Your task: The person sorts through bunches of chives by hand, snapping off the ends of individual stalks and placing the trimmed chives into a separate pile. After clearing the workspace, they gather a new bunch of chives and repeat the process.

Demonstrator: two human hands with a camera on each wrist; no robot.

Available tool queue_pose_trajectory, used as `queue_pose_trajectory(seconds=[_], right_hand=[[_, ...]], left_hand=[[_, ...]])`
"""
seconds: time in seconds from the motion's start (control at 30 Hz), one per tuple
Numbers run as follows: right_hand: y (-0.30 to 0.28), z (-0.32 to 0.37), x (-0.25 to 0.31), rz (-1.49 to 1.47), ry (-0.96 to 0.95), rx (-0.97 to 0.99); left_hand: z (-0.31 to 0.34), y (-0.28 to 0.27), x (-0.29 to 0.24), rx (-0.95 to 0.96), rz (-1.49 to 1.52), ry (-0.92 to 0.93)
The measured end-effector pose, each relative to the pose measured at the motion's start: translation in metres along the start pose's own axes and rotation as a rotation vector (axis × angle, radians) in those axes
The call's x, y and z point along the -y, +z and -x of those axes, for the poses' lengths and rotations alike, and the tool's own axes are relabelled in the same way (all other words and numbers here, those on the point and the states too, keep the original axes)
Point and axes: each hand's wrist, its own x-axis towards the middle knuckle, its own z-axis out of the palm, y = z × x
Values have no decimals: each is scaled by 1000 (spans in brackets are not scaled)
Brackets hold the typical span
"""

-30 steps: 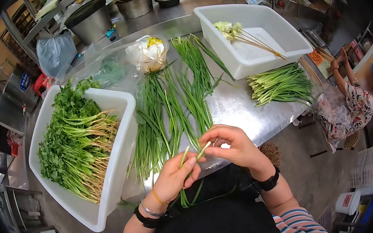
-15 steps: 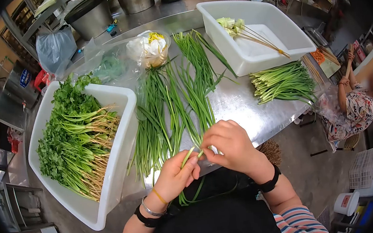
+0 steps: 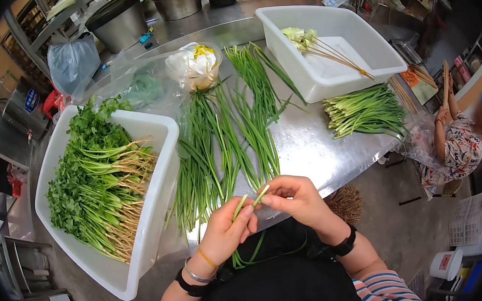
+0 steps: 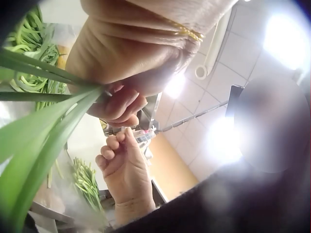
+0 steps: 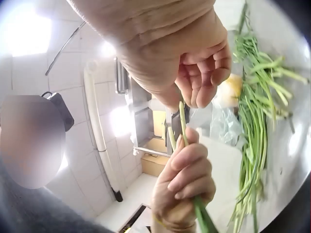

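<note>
My left hand point(image 3: 225, 227) grips a few garlic chives point(image 4: 58, 121) in its curled fingers, their pale stem ends sticking up and the green leaves hanging below. My right hand point(image 3: 295, 200) pinches one pale chive end between thumb and forefinger, close beside the left fingertips. In the right wrist view, two stem ends point(image 5: 182, 119) rise from the left fist toward the right fingertips. Loose chives point(image 3: 201, 160) lie spread on the steel table in front of the hands. A neat pile of chives point(image 3: 365, 109), stem ends to the left, lies farther right.
A white tub point(image 3: 172, 151) of leafy, rooted greens stands at left. At the back right another white tub point(image 3: 333, 87) holds skewered vegetables. A clear container point(image 3: 218, 65) and plastic bags sit behind the chives. A seated person point(image 3: 463, 140) holding sticks is at far right.
My right hand first turned over the stem ends, then came back down with its thumb side showing. My left hand has kept its grip with little movement.
</note>
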Motion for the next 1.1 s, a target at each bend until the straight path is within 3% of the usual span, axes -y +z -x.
queue_pose_trajectory(seconds=[0.17,0.23,0.33,0.57,0.67,0.73,0.87,0.93,0.97,1.0,1.07,1.1], right_hand=[[5,-3,-5,-104,17,34],[2,-5,-7,-114,1,111],[2,-6,-9,-77,22,126],[-5,-2,-16,67,34,132],[0,2,-10,64,19,78],[4,7,-3,-170,100,51],[3,4,-9,-120,79,105],[4,2,-3,-80,-9,213],[1,1,2,-61,6,64],[-4,1,9,-41,24,-86],[-22,-11,18,-2,-230,-372],[-37,-12,17,78,-237,-370]], left_hand=[[3,-7,2,10,-49,16],[3,-13,3,111,290,-153],[3,-13,4,134,368,-199],[3,-14,7,136,378,-168],[6,-15,7,56,221,-136],[8,-19,10,158,68,-119],[11,-13,6,187,109,-146],[8,-17,7,303,-59,-103],[9,-20,6,305,-54,-104],[12,-25,3,187,3,-32],[23,-36,-11,-31,36,98],[32,-42,-20,-108,1,101]])
